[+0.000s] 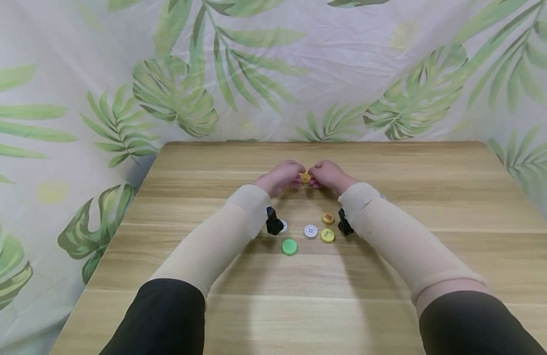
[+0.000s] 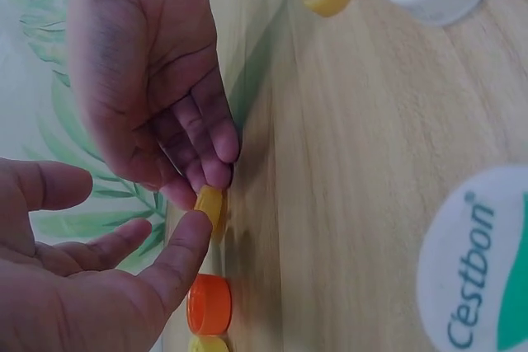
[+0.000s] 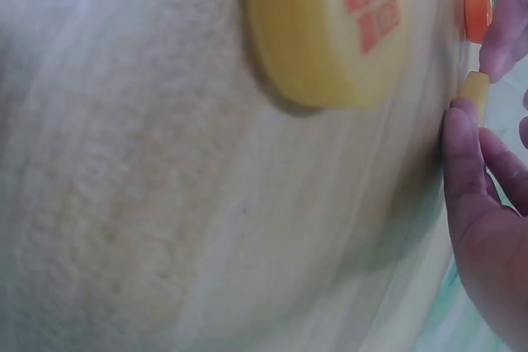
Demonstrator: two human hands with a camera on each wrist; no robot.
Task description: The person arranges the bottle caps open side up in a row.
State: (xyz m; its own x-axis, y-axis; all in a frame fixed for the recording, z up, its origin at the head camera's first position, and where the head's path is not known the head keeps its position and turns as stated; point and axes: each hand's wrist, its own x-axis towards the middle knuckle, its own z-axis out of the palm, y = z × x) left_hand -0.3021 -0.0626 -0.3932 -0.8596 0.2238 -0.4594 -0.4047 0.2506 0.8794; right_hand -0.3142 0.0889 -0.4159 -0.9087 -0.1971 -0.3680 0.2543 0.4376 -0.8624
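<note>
Both hands meet at a yellow bottle cap toward the far side of the table. My right hand pinches its right side between the fingertips; in the left wrist view the fingers close around the end of the cap. From the other side, one extended finger of my left hand touches the cap, while its other fingers stay spread in the air. In the left wrist view, an orange cap and another yellow cap line up beside it; my left hand hides them in the head view.
Nearer on the wooden table lie a green cap, a white cap and two yellow caps, one printed in red, one plainer. A white Cestbon cap sits below my left wrist. Leaf-patterned cloth hangs behind.
</note>
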